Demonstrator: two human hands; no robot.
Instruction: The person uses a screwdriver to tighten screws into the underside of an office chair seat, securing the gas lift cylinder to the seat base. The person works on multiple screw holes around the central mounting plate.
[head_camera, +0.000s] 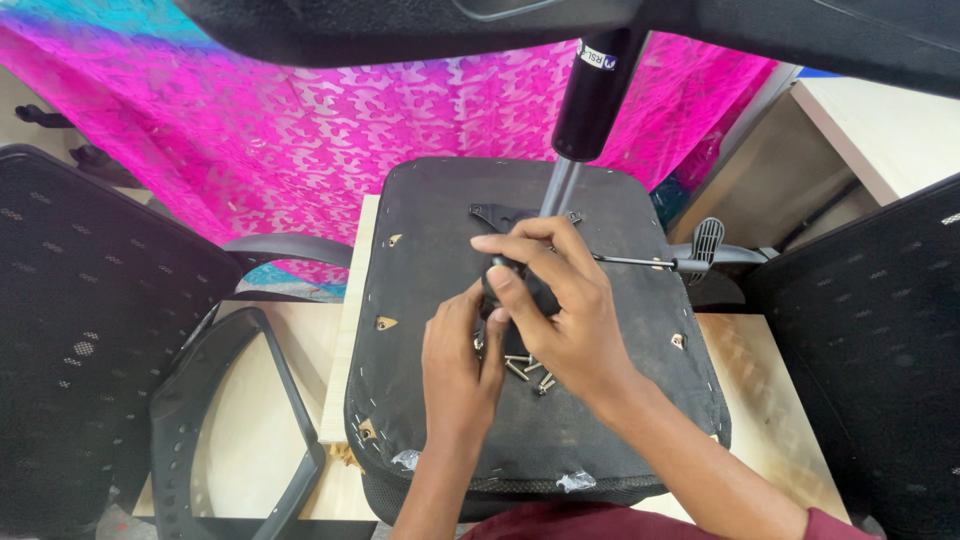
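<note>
Gripping black knob (520, 285), both hands (545, 300) over fabric seat underside (620, 400); steel bolts (528, 368) beside.

1. A light wooden table (760, 400) carries everything; its pale top shows bare at the right and at the lower left.
2. An upturned office chair seat (440, 420), black underside up, lies across the table's middle.
3. A black plastic armrest frame (190, 420) lies on the table at the left, just beside the seat.
4. Loose screws (530, 370) rest on the seat's underside.
</note>
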